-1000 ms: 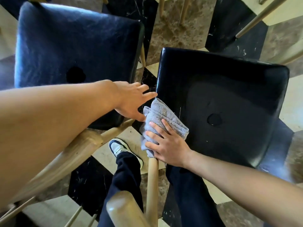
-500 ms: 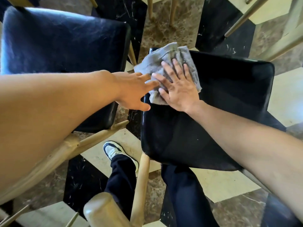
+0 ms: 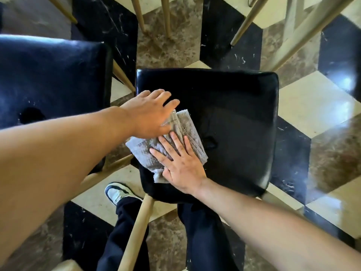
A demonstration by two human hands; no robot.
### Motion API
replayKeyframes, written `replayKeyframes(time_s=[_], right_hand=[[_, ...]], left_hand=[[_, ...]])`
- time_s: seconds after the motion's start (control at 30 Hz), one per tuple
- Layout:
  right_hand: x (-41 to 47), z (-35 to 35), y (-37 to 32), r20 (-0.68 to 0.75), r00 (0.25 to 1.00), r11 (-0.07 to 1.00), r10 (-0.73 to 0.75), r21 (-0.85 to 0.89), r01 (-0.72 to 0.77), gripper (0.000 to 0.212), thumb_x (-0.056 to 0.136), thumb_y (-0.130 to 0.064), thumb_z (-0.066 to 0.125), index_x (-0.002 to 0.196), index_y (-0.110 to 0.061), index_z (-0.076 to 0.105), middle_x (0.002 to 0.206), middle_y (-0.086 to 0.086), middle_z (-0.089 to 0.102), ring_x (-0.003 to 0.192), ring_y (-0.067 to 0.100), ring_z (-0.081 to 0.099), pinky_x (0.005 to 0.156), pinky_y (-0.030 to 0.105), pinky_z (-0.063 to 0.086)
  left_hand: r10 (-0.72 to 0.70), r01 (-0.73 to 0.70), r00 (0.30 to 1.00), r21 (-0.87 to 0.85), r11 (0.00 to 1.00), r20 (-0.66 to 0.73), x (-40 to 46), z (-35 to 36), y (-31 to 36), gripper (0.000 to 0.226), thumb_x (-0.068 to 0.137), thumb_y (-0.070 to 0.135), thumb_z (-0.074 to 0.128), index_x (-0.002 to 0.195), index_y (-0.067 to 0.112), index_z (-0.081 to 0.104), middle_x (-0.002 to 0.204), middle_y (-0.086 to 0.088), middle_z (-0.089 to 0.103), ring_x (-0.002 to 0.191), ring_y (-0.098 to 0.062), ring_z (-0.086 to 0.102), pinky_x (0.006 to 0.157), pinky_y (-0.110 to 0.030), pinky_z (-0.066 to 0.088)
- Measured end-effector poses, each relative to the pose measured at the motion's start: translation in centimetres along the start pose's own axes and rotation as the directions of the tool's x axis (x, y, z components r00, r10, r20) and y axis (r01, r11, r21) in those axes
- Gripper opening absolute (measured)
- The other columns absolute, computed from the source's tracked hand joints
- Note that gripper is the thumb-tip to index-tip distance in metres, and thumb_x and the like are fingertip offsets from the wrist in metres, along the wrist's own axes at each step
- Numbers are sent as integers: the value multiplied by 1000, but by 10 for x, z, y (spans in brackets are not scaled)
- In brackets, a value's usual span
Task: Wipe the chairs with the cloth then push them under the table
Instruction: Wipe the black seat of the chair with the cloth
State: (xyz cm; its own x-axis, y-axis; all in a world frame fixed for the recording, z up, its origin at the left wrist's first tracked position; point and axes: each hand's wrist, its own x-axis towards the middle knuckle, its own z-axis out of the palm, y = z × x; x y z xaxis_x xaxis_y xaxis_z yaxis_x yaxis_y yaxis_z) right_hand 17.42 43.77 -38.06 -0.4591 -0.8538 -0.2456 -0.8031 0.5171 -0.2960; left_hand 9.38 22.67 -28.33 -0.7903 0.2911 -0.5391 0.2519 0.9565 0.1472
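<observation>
Below, two chairs (image 3: 224, 122), one cloth (image 3: 168, 145)

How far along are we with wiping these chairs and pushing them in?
In hand: the right hand presses the folded grey cloth flat on the glossy black padded chair seat, the left hand on its upper edge. Whether the dark blue chair seat beside it is wiped, I cannot tell. Left: neither chair looks pushed under a table.

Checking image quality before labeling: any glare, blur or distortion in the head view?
Head view: sharp on the cloth and right hand; glare spots on the floor at right and sheen on the left chair seat; wide-angle lens bends straight lines near the edges.
</observation>
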Motion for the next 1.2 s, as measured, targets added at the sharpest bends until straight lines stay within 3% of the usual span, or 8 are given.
replayKeyframes(time_s=[0.13, 0.3, 0.53, 0.6, 0.73, 0.87, 0.97, 1.2], right_hand=[[-39, -1, 54, -26, 998, 997, -62, -56, 60, 72, 89, -44, 51, 157, -40, 30, 171, 2, 14, 158, 31, 6, 124, 60, 13], [-39, -19, 126, -110, 960, 961, 258, -76, -267, 74, 86, -53, 49, 156, -46, 27, 172, 0, 7, 157, 36, -1, 123, 64, 7], [38, -43, 128, -141, 779, 789, 611, 26, -614, 74, 93, -69, 27, 160, -41, 13, 171, 5, -1, 154, 45, -8, 120, 69, -2], [33, -35, 106, -123, 832, 839, 541, 3, -544, 76, 93, -68, 27, 160, -33, 21, 171, 10, 1, 153, 48, -8, 120, 70, 1], [-24, -16, 91, -101, 978, 982, 183, -25, -187, 57, 99, -57, 42, 145, -26, 54, 170, 10, 12, 155, 44, -2, 121, 67, 11], [-72, -18, 146, -47, 998, 990, 44, -131, -49, 67, 99, -62, 40, 159, -37, 25, 172, 4, 5, 157, 39, -2, 124, 61, 11], [-85, -31, 183, -70, 964, 956, 257, -129, -264, 67, 100, -60, 34, 161, -42, 12, 172, 1, 3, 156, 40, -1, 123, 62, 10], [-58, -48, 208, -129, 737, 747, 664, 71, -661, 70, 95, -66, 25, 159, -44, 12, 171, -2, -5, 155, 41, -6, 122, 63, 13]], left_hand=[[32, -31, 999, 23, 999, -12, 19, 1, 25, 78, 96, 56, 39, 157, 15, 14, 162, -16, 18, 151, -31, 13, 121, -48, 19], [20, -21, 997, -3, 1000, -70, 40, -5, 41, 72, 98, 51, 36, 156, 13, 16, 161, -18, 17, 151, -32, 13, 121, -48, 17], [-29, 25, 988, -29, 999, -148, 53, -4, 56, 68, 99, 48, 35, 154, 10, 23, 159, -21, 23, 149, -33, 18, 120, -50, 18], [-23, 18, 988, -38, 999, -154, 53, 0, 61, 67, 99, 47, 36, 154, 9, 25, 158, -22, 26, 148, -34, 21, 120, -49, 20], [-27, 22, 997, -72, 997, -67, 54, 11, 81, 69, 100, 49, 34, 158, 14, 17, 163, -18, 17, 152, -31, 12, 122, -49, 15], [-60, 56, 998, -101, 993, -34, 65, 20, 108, 70, 101, 51, 27, 159, 17, 8, 165, -15, 8, 153, -30, 5, 123, -50, 13], [-54, 46, 996, -119, 992, -69, 80, 16, 130, 72, 99, 52, 27, 159, 17, 8, 165, -16, 6, 152, -31, 5, 122, -51, 13], [-20, 4, 982, -89, 996, -188, 125, -18, 156, 67, 101, 46, 31, 159, 17, 12, 166, -16, 3, 154, -30, -3, 123, -53, 8]])
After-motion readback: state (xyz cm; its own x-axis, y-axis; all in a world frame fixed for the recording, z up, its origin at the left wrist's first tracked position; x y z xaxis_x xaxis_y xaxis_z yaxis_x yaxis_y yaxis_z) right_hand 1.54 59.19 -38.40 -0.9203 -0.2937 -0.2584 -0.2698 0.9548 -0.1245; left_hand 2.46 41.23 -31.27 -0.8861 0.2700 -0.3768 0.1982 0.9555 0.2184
